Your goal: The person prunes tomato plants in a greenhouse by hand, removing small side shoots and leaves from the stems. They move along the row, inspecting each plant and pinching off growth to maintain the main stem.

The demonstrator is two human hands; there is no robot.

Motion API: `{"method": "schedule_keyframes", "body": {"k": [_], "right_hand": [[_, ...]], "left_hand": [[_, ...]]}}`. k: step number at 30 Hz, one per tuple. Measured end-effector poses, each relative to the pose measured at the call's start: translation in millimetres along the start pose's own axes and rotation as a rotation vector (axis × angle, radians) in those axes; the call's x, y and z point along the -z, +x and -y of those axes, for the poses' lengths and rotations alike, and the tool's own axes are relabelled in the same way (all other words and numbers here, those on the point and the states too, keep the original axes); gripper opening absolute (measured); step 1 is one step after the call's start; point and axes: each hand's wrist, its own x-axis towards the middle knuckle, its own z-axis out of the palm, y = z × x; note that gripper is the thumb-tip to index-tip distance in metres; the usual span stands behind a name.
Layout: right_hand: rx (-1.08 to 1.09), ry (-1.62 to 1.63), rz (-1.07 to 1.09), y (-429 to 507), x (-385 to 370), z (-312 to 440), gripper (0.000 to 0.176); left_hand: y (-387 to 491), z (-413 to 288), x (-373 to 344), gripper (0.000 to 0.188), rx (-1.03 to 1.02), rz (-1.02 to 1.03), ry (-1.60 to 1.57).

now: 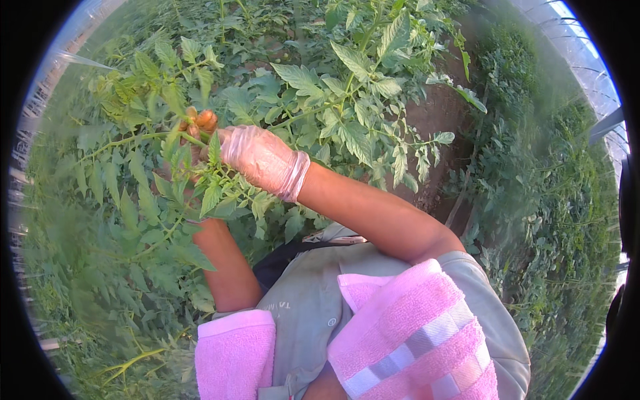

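My right hand, in a thin clear plastic glove, reaches in from the right and is closed around a green tomato plant stem. Beside it, on the left, my left hand is at the same stem, partly covered by leaves; its stained fingertips pinch there. Leafy tomato shoots hang below and around both hands. A long tomato branch stretches from near my right hand towards the upper right. Leaves cover much of the left wrist.
Dense tomato foliage surrounds me on the left and ahead. Bare soil runs between rows, with another plant row on the right. A pink towel hangs over my chest. Curved greenhouse hoops stand at the right rim.
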Motion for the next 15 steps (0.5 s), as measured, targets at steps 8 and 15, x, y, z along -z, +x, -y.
{"method": "schedule_keyframes", "body": {"k": [8, 15], "right_hand": [[0.077, -0.063, 0.075, -14, 16, 3, 0.011], [0.150, -0.040, 0.089, -35, 30, 8, 0.013]], "left_hand": [[5, -9, -17, 0.050, -0.002, 0.101, 0.415], [6, 3, -29, 0.043, -0.106, 0.083, 0.478]]}}
